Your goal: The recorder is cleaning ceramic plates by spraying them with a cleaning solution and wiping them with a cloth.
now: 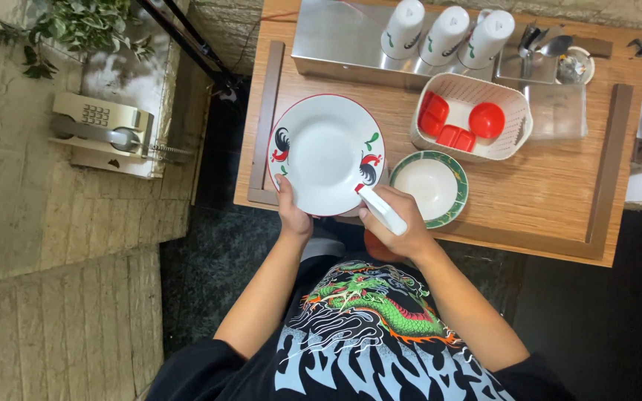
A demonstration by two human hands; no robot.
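My left hand (292,210) grips the near rim of a large white plate (326,152) with a red edge and painted roosters, held over the wooden table (544,193). Close beside it, my right hand (400,220) is wrapped around a white spray bottle (380,207) whose red-tipped nozzle points at the plate. An orange part of the bottle shows below that hand. A smaller white plate with a green rim (429,187) lies on the table just right of the bottle.
A white basket (518,130) holds red small dishes. Three white cups (446,35) stand upside down on a steel tray (336,41). Spoons sit in a holder (540,44) at the back right. A beige telephone (102,130) and a plant (76,30) are at left.
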